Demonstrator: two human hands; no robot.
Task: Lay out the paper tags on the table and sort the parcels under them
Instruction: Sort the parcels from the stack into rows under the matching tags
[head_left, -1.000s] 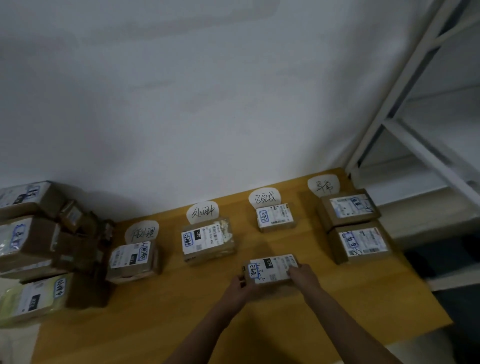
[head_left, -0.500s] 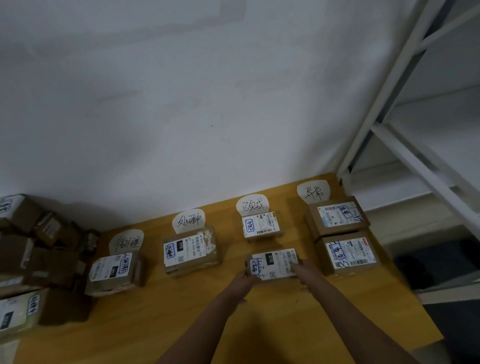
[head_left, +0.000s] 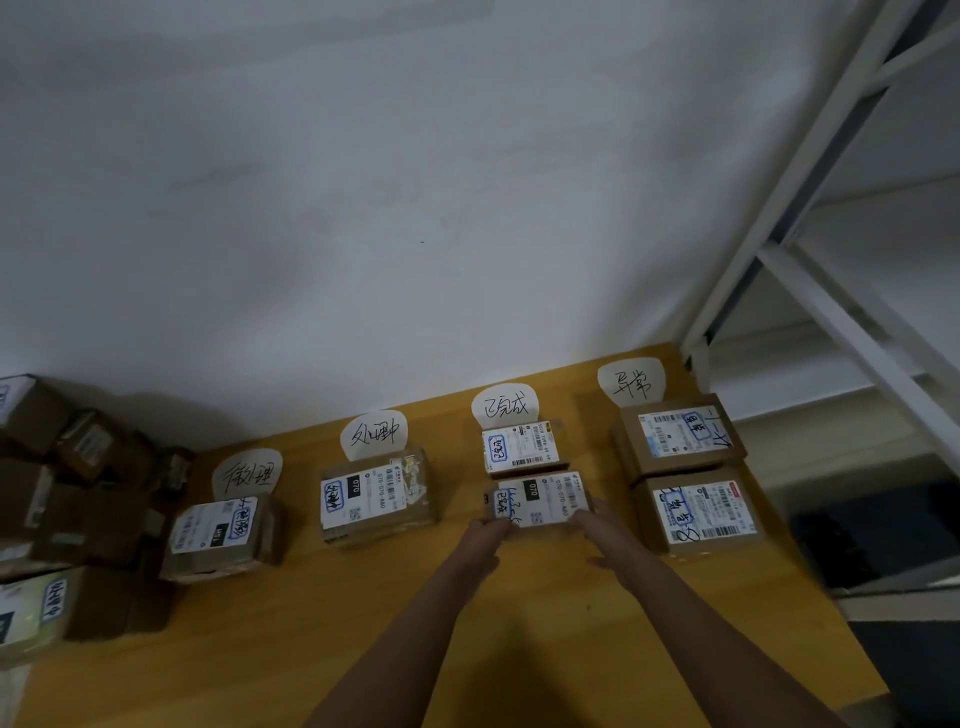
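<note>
While both arms reach forward, left hand (head_left: 484, 535) and right hand (head_left: 601, 525) fingers grip the parcel (head_left: 537, 500).

A: What's on the counter (head_left: 519, 649)?

B: Wood top against the wall. Four paper tags in a row at the back: first tag (head_left: 247, 470), second tag (head_left: 374, 432), third tag (head_left: 505, 405), fourth tag (head_left: 631, 381).

A: Parcels?

B: One parcel (head_left: 223, 535) below the first, one box (head_left: 375, 498) below the second. Two boxes below the third: rear box (head_left: 521, 448), front box (head_left: 540, 500). Two below the fourth: far parcel (head_left: 678, 435), near parcel (head_left: 704, 512). Unsorted pile (head_left: 57, 509) at the left end.
</note>
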